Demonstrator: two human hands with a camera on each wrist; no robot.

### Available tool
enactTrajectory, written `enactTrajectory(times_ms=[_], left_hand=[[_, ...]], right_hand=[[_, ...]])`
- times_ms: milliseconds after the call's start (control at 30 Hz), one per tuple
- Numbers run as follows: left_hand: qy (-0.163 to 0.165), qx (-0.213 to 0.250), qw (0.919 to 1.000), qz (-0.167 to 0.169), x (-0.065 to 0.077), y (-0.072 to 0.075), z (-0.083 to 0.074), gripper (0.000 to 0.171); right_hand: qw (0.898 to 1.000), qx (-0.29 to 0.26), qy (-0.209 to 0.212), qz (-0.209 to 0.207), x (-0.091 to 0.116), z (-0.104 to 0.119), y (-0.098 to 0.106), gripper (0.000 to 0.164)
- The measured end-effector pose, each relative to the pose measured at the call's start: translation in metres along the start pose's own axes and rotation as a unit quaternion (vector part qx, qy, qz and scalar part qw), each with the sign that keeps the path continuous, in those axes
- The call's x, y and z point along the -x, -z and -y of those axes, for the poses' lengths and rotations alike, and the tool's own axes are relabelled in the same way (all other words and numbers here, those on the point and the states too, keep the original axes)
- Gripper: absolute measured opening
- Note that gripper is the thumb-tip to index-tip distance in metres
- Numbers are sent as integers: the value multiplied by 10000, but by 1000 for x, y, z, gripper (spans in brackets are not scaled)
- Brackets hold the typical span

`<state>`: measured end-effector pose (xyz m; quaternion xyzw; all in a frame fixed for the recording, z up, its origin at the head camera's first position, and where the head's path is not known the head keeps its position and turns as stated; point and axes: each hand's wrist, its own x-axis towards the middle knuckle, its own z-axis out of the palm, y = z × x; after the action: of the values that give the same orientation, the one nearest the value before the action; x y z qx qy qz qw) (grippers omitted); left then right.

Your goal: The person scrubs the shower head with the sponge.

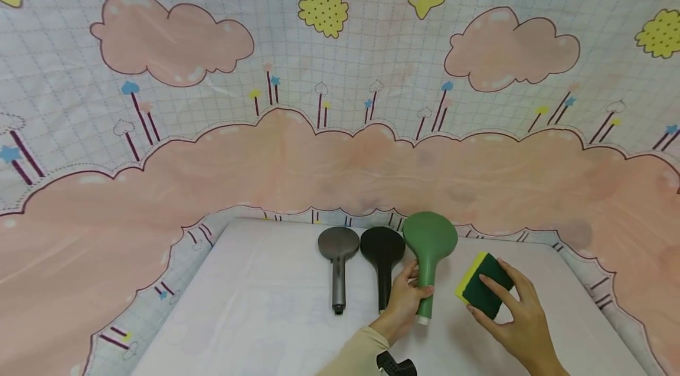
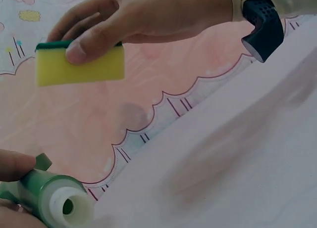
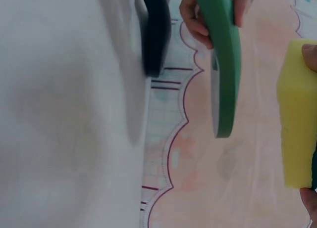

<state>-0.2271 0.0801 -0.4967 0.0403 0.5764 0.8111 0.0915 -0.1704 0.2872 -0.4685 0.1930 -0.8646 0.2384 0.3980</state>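
Closest of all, a pale sleeve (image 1: 356, 352) comes up from the bottom, with a small black thing (image 1: 395, 365) strapped at the wrist. Over on the right side, the right hand (image 1: 523, 323) pinches a sponge (image 1: 487, 285) by its edges, with the thumb on one side and the fingers on the other. The sponge is yellow on one side and dark green on the other. It is up off the table, and its yellow side is turned toward the green shower head (image 1: 430, 240).

The left hand (image 1: 405, 300) holds that green shower head by its handle, with the fingers and thumb wrapped around it. The white tip (image 1: 422, 321) of the handle points back at the person, and it has a round hole in it. The big round end points away. The green shower head is up in the air too, near the sponge but not touching it.

Just left of it, a black shower head (image 1: 382, 246) lies on the white table (image 1: 255, 293), and the left hand hides some of its handle. Next to that lies a grey shower head (image 1: 339, 244).

Behind the table is a big cloth (image 1: 350, 169) with pink clouds (image 1: 175, 39) and yellow stars.
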Motion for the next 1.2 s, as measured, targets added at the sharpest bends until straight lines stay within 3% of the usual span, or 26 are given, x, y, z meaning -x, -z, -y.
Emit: enactTrajectory(times_ms=[267, 567, 1200], left_hand=[[147, -130, 9996, -192, -13, -13, 18, 65], [319, 82, 9979, -551, -25, -22, 33, 68], [589, -136, 9938, -933, -36, -34, 51, 70]], right_hand=[[9999, 118, -113, -10, 5, -5, 5, 65], [9999, 79, -63, -60, 9, -9, 4, 64], [9984, 310, -442, 179, 15, -10, 5, 71]])
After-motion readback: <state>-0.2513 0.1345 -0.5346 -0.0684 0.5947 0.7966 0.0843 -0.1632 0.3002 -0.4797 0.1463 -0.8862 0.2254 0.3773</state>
